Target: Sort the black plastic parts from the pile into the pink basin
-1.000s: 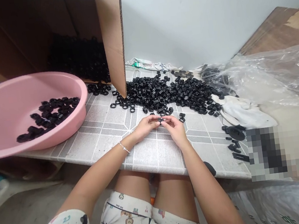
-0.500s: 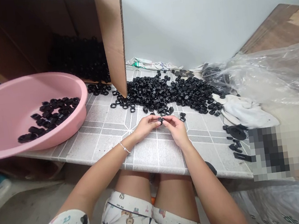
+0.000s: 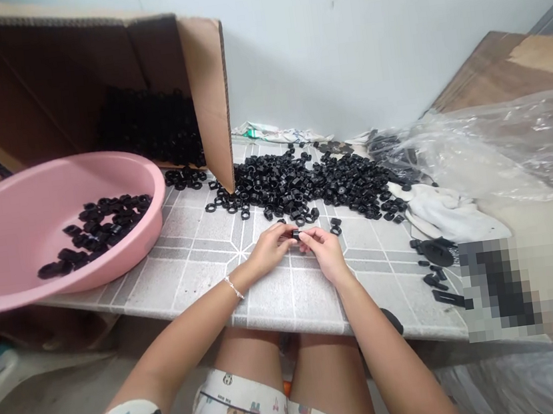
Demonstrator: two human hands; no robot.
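Observation:
Between my fingertips is a small black plastic part (image 3: 295, 234), possibly a ring or nut; its exact shape is too small to make out. My left hand (image 3: 270, 248) pinches it from the left, and my right hand (image 3: 326, 249) grips it from the right with thumb and fingers. Both hands are closed, just above the tiled tabletop (image 3: 266, 285). Beyond them spreads a heap of black plastic rings and small black pieces (image 3: 283, 182). A couple of loose black pieces (image 3: 336, 226) lie just past my right hand.
At the left, a pink basin (image 3: 156, 215) holds several black parts. Behind it, a cardboard box (image 3: 207, 94) lies open with more black parts inside. On the right are a white cloth (image 3: 443, 213), clear plastic sheeting (image 3: 490, 140) and a black disc (image 3: 436, 252).
The view has tilted up a little, so the scene sits lower. My fingers have shifted on the small black part, which now appears turned. Both hands stay together.

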